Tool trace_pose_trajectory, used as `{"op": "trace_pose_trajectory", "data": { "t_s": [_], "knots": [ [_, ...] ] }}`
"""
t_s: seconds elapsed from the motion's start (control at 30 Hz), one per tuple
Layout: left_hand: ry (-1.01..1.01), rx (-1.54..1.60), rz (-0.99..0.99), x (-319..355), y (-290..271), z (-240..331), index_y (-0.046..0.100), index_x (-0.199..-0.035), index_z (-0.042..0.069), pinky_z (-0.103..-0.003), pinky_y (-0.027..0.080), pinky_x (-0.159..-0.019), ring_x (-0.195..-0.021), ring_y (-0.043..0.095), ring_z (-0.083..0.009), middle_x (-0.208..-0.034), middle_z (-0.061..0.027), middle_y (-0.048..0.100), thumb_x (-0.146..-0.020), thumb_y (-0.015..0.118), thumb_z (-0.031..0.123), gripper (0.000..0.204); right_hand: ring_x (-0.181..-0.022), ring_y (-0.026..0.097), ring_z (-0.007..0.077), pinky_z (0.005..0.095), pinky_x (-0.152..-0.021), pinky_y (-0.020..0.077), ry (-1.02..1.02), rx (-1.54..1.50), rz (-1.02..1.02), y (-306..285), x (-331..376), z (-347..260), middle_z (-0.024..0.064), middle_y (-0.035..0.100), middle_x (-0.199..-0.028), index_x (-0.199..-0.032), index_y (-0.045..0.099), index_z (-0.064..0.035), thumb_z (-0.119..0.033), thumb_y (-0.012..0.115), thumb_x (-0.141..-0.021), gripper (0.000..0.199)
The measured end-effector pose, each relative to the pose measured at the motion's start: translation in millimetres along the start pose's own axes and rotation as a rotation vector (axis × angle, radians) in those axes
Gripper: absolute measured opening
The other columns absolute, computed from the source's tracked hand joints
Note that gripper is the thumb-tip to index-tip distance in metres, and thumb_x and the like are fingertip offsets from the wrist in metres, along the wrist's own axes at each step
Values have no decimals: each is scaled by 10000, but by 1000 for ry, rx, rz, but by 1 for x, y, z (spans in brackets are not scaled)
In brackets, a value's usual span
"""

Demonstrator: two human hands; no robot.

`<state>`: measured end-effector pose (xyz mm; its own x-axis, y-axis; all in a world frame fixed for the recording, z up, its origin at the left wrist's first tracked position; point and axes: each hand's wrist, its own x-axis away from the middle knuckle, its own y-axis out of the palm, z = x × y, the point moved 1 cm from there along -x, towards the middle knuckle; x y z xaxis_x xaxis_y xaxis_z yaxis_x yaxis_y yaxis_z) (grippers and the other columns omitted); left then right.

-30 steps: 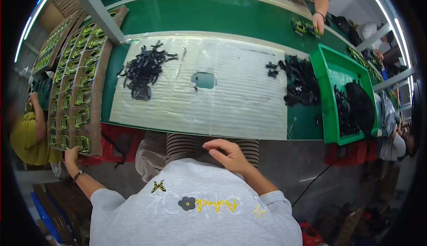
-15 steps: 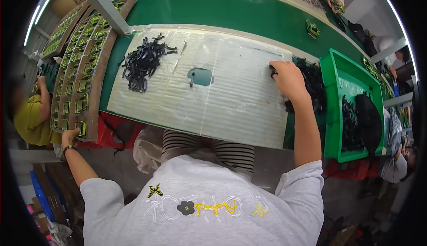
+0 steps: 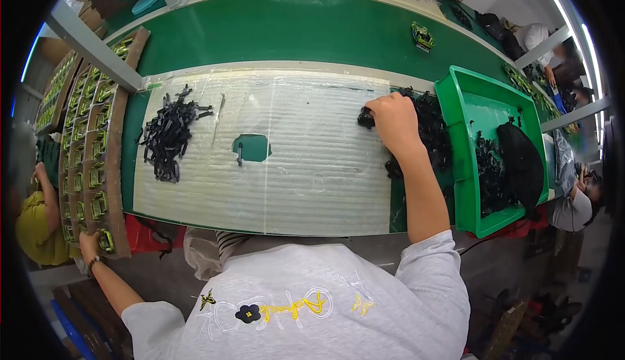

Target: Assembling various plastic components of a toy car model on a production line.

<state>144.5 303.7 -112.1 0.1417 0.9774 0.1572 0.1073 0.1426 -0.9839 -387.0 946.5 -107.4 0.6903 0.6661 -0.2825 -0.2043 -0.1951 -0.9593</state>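
Note:
My left hand (image 3: 90, 247) reaches to the near corner of a partitioned cardboard tray (image 3: 120, 184). Its fingers are closed at the edge of a yellow-green plastic part (image 3: 105, 241) in the corner compartment. On the right, my right hand (image 3: 394, 122) is curled down over small black plastic pieces (image 3: 366, 118) at the left edge of a heap of black pieces (image 3: 433, 125). Its fingertips are partly hidden. A second pile of short black strips (image 3: 170, 135) lies on the left of the pale ribbed mat (image 3: 312, 178). One black piece (image 3: 239, 155) rests by the mat's cut-out hole.
A green plastic bin (image 3: 465, 184) with black pieces and a dark pouch (image 3: 521, 165) stands at the right. Behind the mat runs a green surface with one yellow-green part (image 3: 422, 36). A grey post (image 3: 97, 51) rises at the left. Other people sit around.
The view has shifted, moving the table leftward in the picture. My right hand stays at the black heap, with dark pieces now showing at its fingertips. The corner yellow-green part now looks tilted beside my left hand.

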Motion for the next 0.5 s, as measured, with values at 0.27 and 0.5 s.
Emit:
{"op": "trace_pose_trajectory", "data": {
  "t_s": [0.27,0.5],
  "knots": [
    [-269,-313,367,125,-29,99,578,-1087,32,-427,460,-795,-996,574,-352,-1115,-169,601,-904,476,377,404,-759,600,262,369,-671,468,-33,-108,188,6,4,-1,69,666,-780,-801,677,-67,-68,643,-710,97],
    [3,-274,10,64,-1,49,556,-1133,36,-485,422,-880,-1029,539,-412,-1159,-188,571,-898,431,404,455,-780,612,268,371,-706,480,-60,-299,283,9,7,-8,81,664,-809,-822,670,-66,-66,625,-736,97]
  ]
}}
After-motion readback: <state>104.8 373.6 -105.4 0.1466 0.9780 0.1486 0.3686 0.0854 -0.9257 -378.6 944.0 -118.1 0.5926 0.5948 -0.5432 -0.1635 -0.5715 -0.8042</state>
